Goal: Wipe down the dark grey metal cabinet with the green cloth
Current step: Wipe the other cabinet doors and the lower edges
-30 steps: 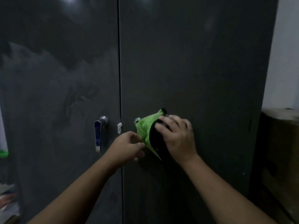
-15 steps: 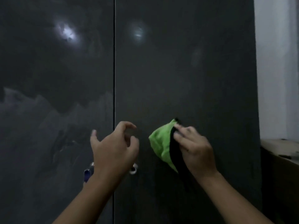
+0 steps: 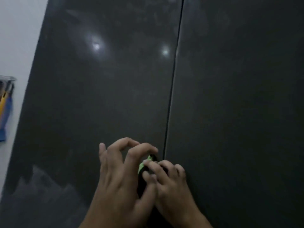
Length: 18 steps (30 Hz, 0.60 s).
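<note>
The dark grey metal cabinet [image 3: 115, 96] fills the view, its two doors meeting at a vertical seam right of centre. Low in the frame both hands bunch the green cloth [image 3: 143, 165], of which only a small green strip with a black edge shows between the fingers. My left hand [image 3: 121, 176] curls its fingers and thumb over the cloth from the left. My right hand [image 3: 166, 178] pinches it from the right, just beside the seam. Most of the cloth is hidden by the hands.
A pale wall [image 3: 14, 46] borders the cabinet on the left, with yellow and blue items hanging [image 3: 5, 111] at the left edge. Dusty smears [image 3: 42, 186] mark the lower left door. Two light reflections [image 3: 97, 46] shine on the upper left door.
The view has swung up and left; the handles are out of frame. My left hand has come onto the cloth, and both hands now bunch it together near the seam.
</note>
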### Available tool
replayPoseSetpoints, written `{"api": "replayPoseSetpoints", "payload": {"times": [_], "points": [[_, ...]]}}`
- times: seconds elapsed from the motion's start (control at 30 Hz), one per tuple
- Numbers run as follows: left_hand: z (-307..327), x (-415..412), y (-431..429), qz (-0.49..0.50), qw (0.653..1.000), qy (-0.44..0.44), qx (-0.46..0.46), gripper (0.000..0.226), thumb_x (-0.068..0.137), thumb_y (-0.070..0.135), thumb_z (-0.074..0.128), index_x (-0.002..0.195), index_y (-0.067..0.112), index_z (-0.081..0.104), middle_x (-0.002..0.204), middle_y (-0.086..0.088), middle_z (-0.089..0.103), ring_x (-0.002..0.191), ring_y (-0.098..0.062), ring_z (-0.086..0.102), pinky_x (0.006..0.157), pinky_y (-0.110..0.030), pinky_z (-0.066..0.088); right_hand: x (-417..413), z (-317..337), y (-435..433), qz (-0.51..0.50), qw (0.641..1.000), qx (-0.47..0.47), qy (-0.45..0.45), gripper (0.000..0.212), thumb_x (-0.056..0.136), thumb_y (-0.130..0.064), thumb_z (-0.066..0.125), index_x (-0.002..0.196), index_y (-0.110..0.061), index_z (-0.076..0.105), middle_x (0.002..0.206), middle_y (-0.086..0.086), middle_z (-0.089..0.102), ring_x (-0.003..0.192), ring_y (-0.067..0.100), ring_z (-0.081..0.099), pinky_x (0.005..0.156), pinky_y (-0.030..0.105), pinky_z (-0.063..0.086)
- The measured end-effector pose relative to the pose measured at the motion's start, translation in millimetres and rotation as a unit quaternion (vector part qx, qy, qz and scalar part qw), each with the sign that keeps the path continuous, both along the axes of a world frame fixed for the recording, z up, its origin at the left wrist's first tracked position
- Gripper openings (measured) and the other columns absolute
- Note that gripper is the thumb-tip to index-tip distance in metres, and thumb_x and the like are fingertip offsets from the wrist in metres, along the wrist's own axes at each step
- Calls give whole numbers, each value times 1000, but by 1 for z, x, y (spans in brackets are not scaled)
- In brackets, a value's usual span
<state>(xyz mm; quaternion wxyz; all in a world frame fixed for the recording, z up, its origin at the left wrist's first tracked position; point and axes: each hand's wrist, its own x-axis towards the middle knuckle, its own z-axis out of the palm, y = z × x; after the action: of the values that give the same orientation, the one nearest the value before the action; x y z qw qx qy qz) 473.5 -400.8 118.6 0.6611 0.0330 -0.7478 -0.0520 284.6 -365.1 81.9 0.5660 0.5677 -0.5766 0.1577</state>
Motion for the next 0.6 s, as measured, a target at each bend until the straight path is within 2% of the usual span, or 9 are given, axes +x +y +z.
{"api": "replayPoseSetpoints", "payload": {"times": [0.07,0.17,0.27,0.37,0.47,0.53,0.6], "points": [[38,18,-28,9,998,-43,41,45,75,43,53,120,40,49,116,11,34,120,5,32,101,-60,41,4,47,2,16,999,-22,20,42,78,-31,56,120,-28,56,142,-6,55,113,25,52,89,40,36],[87,40,-60,15,992,-93,82,39,79,46,53,117,48,46,115,13,30,112,-7,33,94,-35,38,14,131,-5,11,998,-66,-8,40,81,-27,57,121,-27,56,142,-4,58,117,28,52,91,43,41],[124,58,-88,22,987,-144,72,38,85,36,62,117,49,45,114,15,29,115,-6,31,95,-27,32,23,214,-20,-3,993,-109,-52,39,85,-27,55,123,-20,62,142,0,57,120,30,51,93,48,41],[156,76,-109,17,986,-154,62,41,85,28,66,116,47,48,114,16,31,115,-6,33,90,-21,33,37,277,-35,-19,982,-149,-119,43,88,-29,50,127,-16,63,145,1,54,124,28,44,96,51,38],[183,85,-123,4,987,-145,72,40,85,29,65,114,50,45,114,16,32,114,-5,33,86,-20,39,53,300,-51,-25,978,-150,-146,48,84,-32,50,128,-17,62,145,1,52,123,30,45,96,51,38],[198,86,-128,0,988,-133,80,40,85,30,64,115,49,45,113,16,32,113,-5,34,89,-28,44,59,292,-59,-19,991,-99,-88,47,80,-32,54,124,-18,64,143,2,55,121,32,48,94,49,42],[210,84,-128,-2,988,-131,79,40,86,29,64,117,47,46,114,15,33,113,-6,34,90,-32,45,58,273,-59,-15,1000,-8,10,45,78,-30,59,122,-22,65,141,-1,57,121,31,51,90,48,45]]}}
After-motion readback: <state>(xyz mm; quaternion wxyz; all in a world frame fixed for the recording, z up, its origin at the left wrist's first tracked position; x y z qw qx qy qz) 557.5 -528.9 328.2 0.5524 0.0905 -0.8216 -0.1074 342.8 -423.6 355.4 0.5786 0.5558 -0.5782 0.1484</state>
